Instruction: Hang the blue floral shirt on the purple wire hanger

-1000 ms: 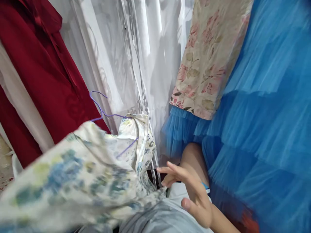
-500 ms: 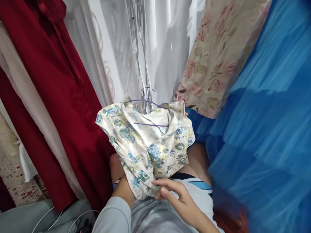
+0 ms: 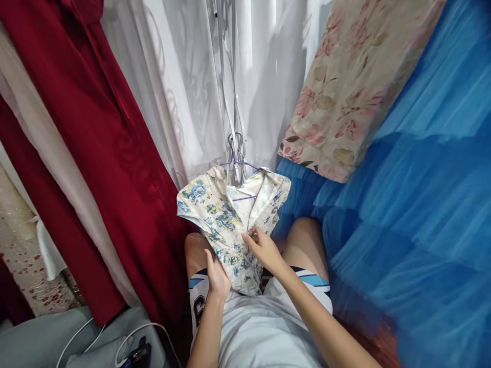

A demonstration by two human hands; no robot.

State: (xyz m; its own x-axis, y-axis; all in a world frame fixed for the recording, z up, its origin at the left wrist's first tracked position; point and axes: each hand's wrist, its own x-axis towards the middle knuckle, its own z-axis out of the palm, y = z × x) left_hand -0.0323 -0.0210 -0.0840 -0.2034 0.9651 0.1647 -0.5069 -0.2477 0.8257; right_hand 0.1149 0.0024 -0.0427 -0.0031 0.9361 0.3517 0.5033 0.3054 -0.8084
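Observation:
A cream floral blouse (image 3: 226, 217) with blue and yellow flowers hangs on a thin purple hanger (image 3: 233, 159) and drapes down between my knees. My right hand (image 3: 265, 249) pinches the front edge of the blouse below the V neckline with thumb and fingertips. At the blouse's lower left side, my left hand (image 3: 218, 277) lies against the cloth, palm inward, thumb stretched up and apart. The blouse hides part of its other fingers.
Dark red cloth (image 3: 126, 168) hangs at left, white curtains (image 3: 264, 87) behind. A pink-flowered garment (image 3: 337, 107) and ruffled blue tulle (image 3: 395, 214) hang at right. White cables (image 3: 143, 325) and a black device (image 3: 140, 352) lie on a grey surface at lower left.
My left hand has come out from behind the blouse to its left side. My right hand has moved up to the front edge and pinched it. The blouse looks narrower and has shifted right.

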